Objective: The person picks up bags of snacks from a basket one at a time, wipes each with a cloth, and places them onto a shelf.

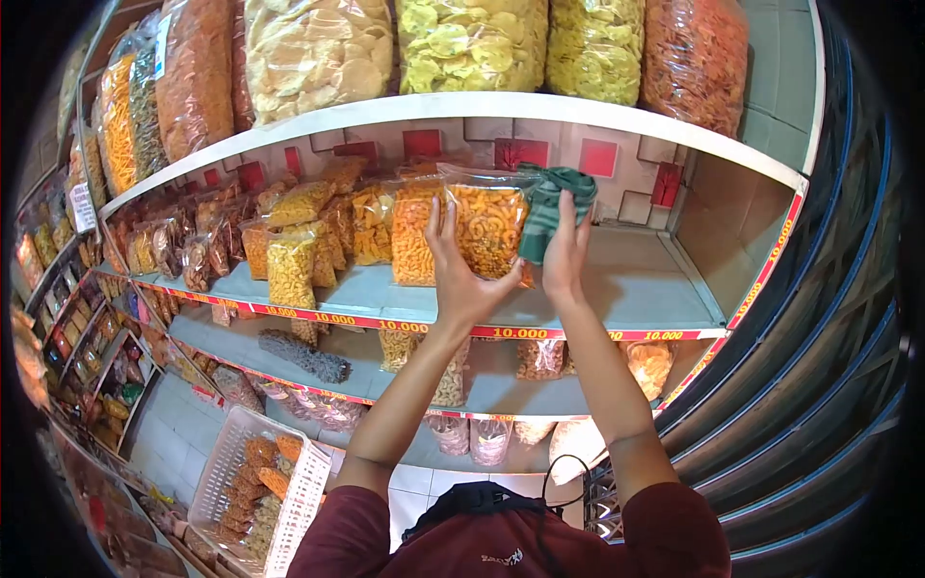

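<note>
A clear bag of orange curly snacks (487, 226) stands upright at the front of the middle shelf (636, 279). My left hand (461, 279) is on it, fingers up along its left side and thumb across its lower front. Just left of those fingers is another bag of orange snacks (412, 236). My right hand (567, 252) grips a bunched green striped cloth (551, 204) close against the right side of the curly snack bag. Part of the cloth hides behind the right fingers.
Smaller snack bags (292, 265) crowd the shelf's left part. Large chip bags (472, 48) fill the upper shelf. On the shelf below lies a grey fluffy duster (303, 354). A white basket (313, 482) with snack bags stands lower left; a ribbed dark shutter (809, 337) borders the right.
</note>
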A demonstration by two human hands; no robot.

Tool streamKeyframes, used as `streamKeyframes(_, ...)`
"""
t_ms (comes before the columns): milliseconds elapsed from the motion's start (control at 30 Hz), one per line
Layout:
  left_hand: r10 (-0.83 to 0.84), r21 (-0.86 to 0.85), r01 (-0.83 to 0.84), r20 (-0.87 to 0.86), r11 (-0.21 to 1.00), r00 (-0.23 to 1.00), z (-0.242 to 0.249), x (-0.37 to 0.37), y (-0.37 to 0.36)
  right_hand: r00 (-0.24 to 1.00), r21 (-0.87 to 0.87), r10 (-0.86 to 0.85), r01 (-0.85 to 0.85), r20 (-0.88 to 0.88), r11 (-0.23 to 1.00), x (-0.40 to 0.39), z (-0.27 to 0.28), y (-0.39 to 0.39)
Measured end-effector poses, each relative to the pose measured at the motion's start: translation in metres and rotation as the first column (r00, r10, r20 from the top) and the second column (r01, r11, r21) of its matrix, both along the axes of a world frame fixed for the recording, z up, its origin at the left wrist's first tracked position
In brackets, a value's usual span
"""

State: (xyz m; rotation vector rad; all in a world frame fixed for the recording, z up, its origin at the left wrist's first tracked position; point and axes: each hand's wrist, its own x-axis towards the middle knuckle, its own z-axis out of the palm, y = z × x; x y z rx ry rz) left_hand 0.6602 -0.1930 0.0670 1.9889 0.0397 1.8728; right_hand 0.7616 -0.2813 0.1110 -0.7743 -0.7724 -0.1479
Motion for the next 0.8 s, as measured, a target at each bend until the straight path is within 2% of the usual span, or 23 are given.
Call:
streamKeyframes(100,0.088,0.04,-0.086,-0.055,0.995,0.995,0.004,-0.007,-0.005,0.986,-0.14,0.03,-0.006,0.167,0.99,0.003,-0.027,0.008)
streamKeyframes(233,0.1,0.171,-0.053,-0.278,0.984,0.955,0.019,-0.024,-0.011,0.968,-0.331,0.206,-0.244,-0.145,0.912,0.016,-0.037,0.0)
streamKeyframes(267,-0.087,0.069,0.108,-0.258,0.992,0.962,0.018,-0.022,-0.006,0.974,-0.268,0.183,-0.213,-0.132,0.94,0.019,-0.034,0.0)
streamKeyframes(333,-0.444,-0.123,0.429,-0.167,0.895,0.88,0.018,-0.019,0.002,0.985,-0.139,0.13,-0.145,-0.113,0.98,0.02,-0.026,-0.002)
streamKeyframes(367,-0.521,-0.257,0.484,-0.094,0.836,0.849,0.018,-0.022,-0.001,0.979,-0.143,0.162,-0.179,-0.128,0.973,0.021,-0.024,-0.007)
streamKeyframes(467,-0.733,-0.567,0.56,-0.12,0.604,0.669,0.009,-0.011,0.018,0.993,-0.161,0.12,-0.122,-0.023,0.979,0.01,-0.016,-0.014)
streamKeyframes(500,-0.814,-0.689,0.552,-0.094,0.469,0.573,0.007,-0.011,0.02,0.998,-0.233,0.035,-0.022,0.054,0.972,0.018,-0.017,-0.011)
streamKeyframes(533,-0.83,-0.721,0.56,-0.04,0.409,0.556,0.001,-0.006,0.023,0.987,-0.197,-0.094,0.119,0.133,0.973,0.02,-0.019,-0.01)
streamKeyframes(600,-0.851,-0.77,0.57,0.069,0.286,0.52,-0.006,0.0,0.025,0.897,-0.089,-0.348,0.384,0.271,0.919,0.019,-0.018,-0.01)
streamKeyframes(633,-0.836,-0.785,0.555,0.091,0.273,0.54,-0.006,0.0,0.022,0.665,0.061,-0.543,0.603,0.513,0.795,0.022,-0.015,-0.014)
streamKeyframes(733,-0.802,-0.788,0.556,0.141,0.263,0.58,-0.004,0.002,0.013,0.442,-0.129,-0.269,0.686,0.856,0.716,0.0,-0.022,-0.034)
streamKeyframes(800,-0.801,-0.746,0.598,0.152,0.291,0.579,-0.013,0.0,0.018,0.34,-0.154,-0.123,0.68,0.932,0.717,-0.013,-0.045,-0.035)
